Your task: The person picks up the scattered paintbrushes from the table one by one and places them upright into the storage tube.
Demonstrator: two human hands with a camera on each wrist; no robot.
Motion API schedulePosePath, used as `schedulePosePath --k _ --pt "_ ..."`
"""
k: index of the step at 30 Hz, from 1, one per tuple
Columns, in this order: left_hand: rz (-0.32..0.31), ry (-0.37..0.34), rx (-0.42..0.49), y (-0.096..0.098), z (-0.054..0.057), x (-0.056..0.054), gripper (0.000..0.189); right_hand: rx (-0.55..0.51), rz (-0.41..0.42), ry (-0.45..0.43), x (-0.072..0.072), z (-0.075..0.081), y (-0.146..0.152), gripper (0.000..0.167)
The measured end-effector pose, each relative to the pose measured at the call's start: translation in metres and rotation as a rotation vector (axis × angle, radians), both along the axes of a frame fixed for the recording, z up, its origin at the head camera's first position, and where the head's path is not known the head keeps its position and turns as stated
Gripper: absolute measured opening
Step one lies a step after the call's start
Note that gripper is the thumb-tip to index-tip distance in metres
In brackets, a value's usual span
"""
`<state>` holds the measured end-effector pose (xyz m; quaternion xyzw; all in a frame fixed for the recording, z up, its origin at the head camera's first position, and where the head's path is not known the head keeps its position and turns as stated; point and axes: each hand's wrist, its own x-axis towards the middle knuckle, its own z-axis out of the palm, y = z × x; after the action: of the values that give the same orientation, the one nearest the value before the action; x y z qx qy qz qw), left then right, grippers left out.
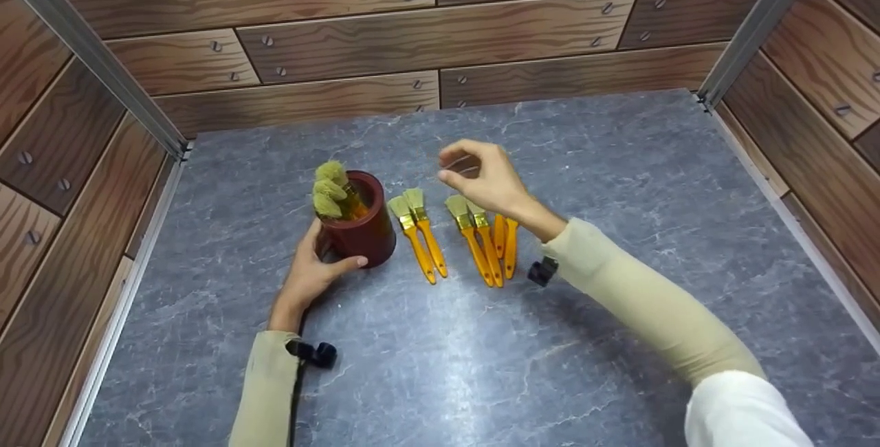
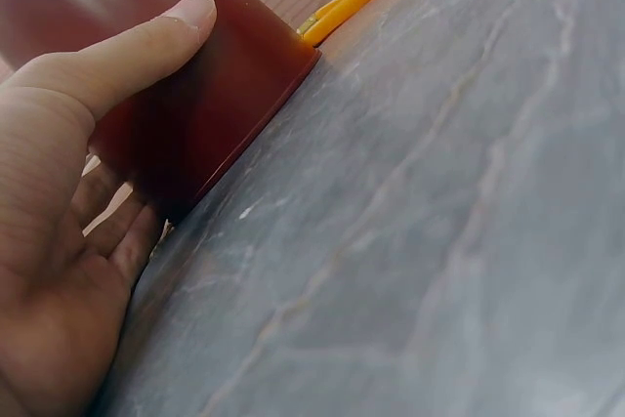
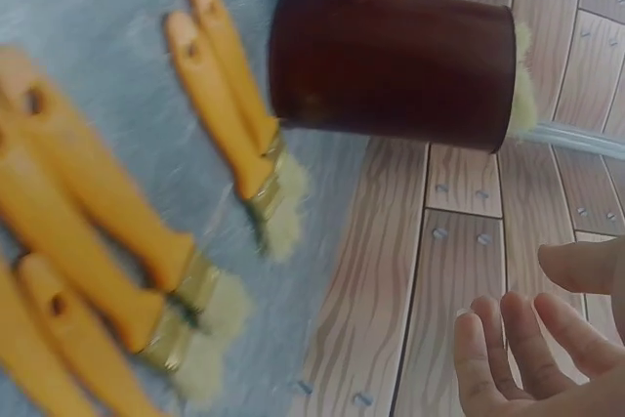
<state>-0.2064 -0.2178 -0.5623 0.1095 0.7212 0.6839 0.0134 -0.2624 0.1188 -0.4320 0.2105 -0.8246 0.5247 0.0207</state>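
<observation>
A dark red cylindrical cup (image 1: 364, 236) stands upright on the left of the tabletop, with several paintbrushes (image 1: 330, 192) in it, bristles up. My left hand (image 1: 313, 271) grips the cup low on its side. In the left wrist view the thumb (image 2: 146, 56) lies across the cup wall. Over the loose brushes hovers my right hand (image 1: 491, 175), fingers loosely curved and holding nothing. Two paintbrushes (image 1: 421, 235) lie beside the cup. Another pair of paintbrushes (image 1: 479, 241) lies farther right, next to two orange handles (image 1: 509, 244) whose bristle ends the right hand and wrist hide.
The grey marbled tabletop (image 1: 426, 371) is bounded by wood-patterned walls (image 1: 440, 41) at the back and both sides. Metal posts (image 1: 103, 62) rise at the rear corners. Small black devices (image 1: 543, 271) sit on both wrists.
</observation>
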Motion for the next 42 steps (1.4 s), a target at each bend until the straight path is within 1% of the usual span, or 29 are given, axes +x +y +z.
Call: schedulePosePath --k 8,15,23,28,31,35,42 --pt "-0.002 0.002 0.012 0.001 0.000 -0.001 0.100 0.052 -0.048 -0.033 0.007 -0.014 0.032 0.025" --pt "-0.001 0.007 0.001 -0.001 -0.001 0.000 0.105 0.105 -0.074 -0.039 0.012 -0.028 0.048 0.024" --pt "-0.005 0.006 -0.003 0.000 -0.001 0.001 0.103 0.139 -0.119 -0.078 0.018 -0.049 0.066 0.028" --pt "-0.003 0.010 -0.007 0.000 0.000 0.000 0.101 0.158 -0.125 -0.106 0.023 -0.061 0.076 0.031" --pt "-0.004 0.009 -0.004 0.000 0.000 0.000 0.101 0.188 -0.130 -0.129 0.027 -0.067 0.080 0.033" --pt "0.001 0.004 0.000 0.000 -0.001 -0.001 0.102 0.239 -0.144 -0.135 0.030 -0.074 0.083 0.032" --pt "0.003 0.002 -0.014 -0.001 0.000 0.000 0.101 0.266 -0.143 -0.144 0.032 -0.084 0.088 0.031"
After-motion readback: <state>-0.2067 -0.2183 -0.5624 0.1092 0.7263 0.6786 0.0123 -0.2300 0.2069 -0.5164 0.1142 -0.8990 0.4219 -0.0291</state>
